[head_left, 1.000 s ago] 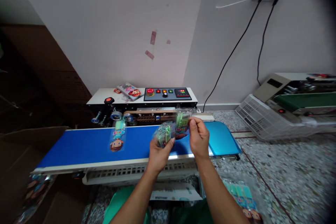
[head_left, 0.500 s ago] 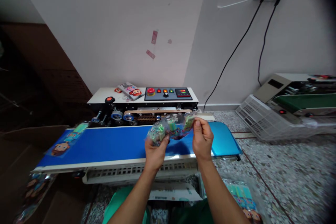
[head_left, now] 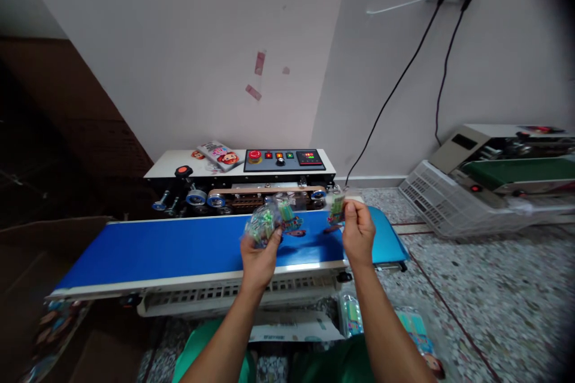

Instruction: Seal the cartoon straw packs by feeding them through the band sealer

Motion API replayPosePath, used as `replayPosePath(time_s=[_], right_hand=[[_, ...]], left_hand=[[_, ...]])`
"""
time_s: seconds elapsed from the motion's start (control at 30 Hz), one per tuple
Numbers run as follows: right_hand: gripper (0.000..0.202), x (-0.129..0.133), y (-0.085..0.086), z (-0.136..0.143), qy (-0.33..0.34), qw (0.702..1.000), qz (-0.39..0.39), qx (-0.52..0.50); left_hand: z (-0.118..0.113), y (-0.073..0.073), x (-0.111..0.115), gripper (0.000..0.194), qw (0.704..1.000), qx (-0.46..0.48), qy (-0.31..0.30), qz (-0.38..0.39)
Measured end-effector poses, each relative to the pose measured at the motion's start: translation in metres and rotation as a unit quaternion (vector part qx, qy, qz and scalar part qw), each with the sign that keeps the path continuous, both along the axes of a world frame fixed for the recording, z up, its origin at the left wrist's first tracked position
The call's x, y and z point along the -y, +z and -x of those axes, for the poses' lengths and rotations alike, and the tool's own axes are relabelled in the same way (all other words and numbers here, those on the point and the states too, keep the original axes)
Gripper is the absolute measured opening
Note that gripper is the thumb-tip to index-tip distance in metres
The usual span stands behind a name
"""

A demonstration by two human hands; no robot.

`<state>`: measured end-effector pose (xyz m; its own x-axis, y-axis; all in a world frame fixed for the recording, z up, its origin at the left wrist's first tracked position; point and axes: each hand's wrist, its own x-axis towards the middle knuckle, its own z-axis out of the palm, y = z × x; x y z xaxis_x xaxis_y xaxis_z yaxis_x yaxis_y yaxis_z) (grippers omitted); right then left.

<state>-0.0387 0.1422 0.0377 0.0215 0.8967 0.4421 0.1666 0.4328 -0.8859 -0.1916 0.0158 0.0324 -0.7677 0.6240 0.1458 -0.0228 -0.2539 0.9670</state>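
My left hand (head_left: 259,258) is closed on a bunch of clear plastic packets (head_left: 263,224) with green contents, above the blue conveyor belt (head_left: 171,248). Another packet (head_left: 288,215) with a printed figure fans out to the right of that bunch. Over the belt's right part, my right hand (head_left: 358,234) pinches a single clear packet (head_left: 336,208) between thumb and fingers, apart from the others. Behind the packets stands the machine's white housing (head_left: 173,163), with rollers along its front and a lit control panel (head_left: 285,160).
Printed packets (head_left: 220,155) lie on the housing. A white crate (head_left: 449,206) holds a second machine (head_left: 507,170) at the right. Cardboard (head_left: 27,269) stands at the left. Bagged packets (head_left: 415,329) lie low at the right, below the belt.
My right hand has moved right with one packet, away from the bunch in my left hand. The packet at the belt's left end is gone from the belt.
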Motion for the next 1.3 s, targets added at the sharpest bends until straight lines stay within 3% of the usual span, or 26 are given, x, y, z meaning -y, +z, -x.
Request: replayPosePath(time_s=[0.13,0.3,0.4,0.5,0.6,0.67,0.77,0.83,0.9,1.0,1.13,1.2,1.3], right_hand=[[0.039,-0.020,-0.012,-0.015,-0.055,0.985,0.055,0.152],[0.032,-0.040,-0.023,-0.018,-0.120,0.923,0.094,0.355],[0.033,-0.041,-0.023,-0.010,-0.149,0.892,0.134,0.405],[0.035,-0.040,-0.023,-0.001,-0.146,0.887,0.147,0.413],[0.036,-0.037,-0.023,0.008,-0.097,0.909,0.112,0.389],[0.037,-0.032,-0.018,0.013,-0.063,0.940,0.062,0.330],[0.042,-0.014,-0.003,0.022,0.080,0.985,0.040,0.148],[0.040,0.005,0.008,0.029,0.226,0.971,0.065,0.031],[0.031,0.022,0.017,0.036,0.294,0.953,0.076,-0.023],[0.021,0.034,0.022,0.039,0.242,0.967,0.053,-0.062],[0.027,0.015,0.017,0.020,0.135,0.984,0.040,-0.106],[0.033,-0.003,0.010,0.003,0.093,0.991,0.074,-0.067],[0.035,-0.029,-0.003,-0.021,-0.021,0.992,0.081,0.090]], left_hand=[[-0.001,-0.001,0.001,0.023,1.000,-0.001,-0.010,-0.001],[0.000,-0.002,0.001,0.023,1.000,0.002,-0.017,-0.004],[0.000,-0.002,0.001,0.022,1.000,0.000,-0.020,-0.001],[0.000,0.000,0.002,0.022,1.000,-0.001,-0.017,0.006],[-0.001,0.001,0.002,0.022,1.000,0.008,-0.017,0.014],[-0.001,0.002,0.002,0.023,0.999,0.017,-0.019,0.020],[-0.002,0.001,0.000,0.026,0.999,0.028,-0.024,0.023],[-0.004,0.001,-0.001,0.029,0.998,0.040,-0.031,0.022],[-0.006,0.001,-0.001,0.031,0.997,0.060,-0.047,0.019],[-0.009,-0.001,0.000,0.033,0.993,0.088,-0.081,0.020],[-0.009,0.000,0.002,0.030,0.989,0.110,-0.092,0.046],[-0.007,0.003,0.003,0.034,0.986,0.125,-0.085,0.066],[-0.005,0.009,0.003,0.043,0.987,0.113,-0.088,0.071]])
